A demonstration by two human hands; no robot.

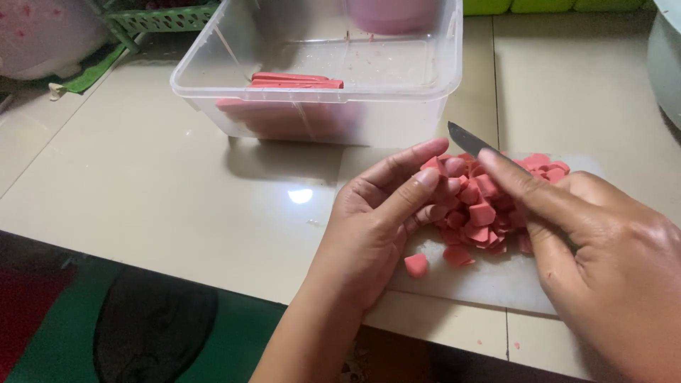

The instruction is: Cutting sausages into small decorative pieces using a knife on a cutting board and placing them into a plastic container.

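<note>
The bare left hand (pixel 376 220) is extended from the near edge, palm turned right, fingers straightened and pressed together. The bare right hand (pixel 603 248) is brought in from the near right, knuckles up, its forefinger stretched far-left and the remaining fingers curled under.

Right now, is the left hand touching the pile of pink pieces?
Touching. The head view shows the left hand with its fingertips pressed against the side of the pile of pink pieces, no gap between them.

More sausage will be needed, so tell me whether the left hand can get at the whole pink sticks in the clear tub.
Probably yes. The left hand holds nothing, the clear tub is open-topped, and nothing stands between it and the pink sticks.
</note>
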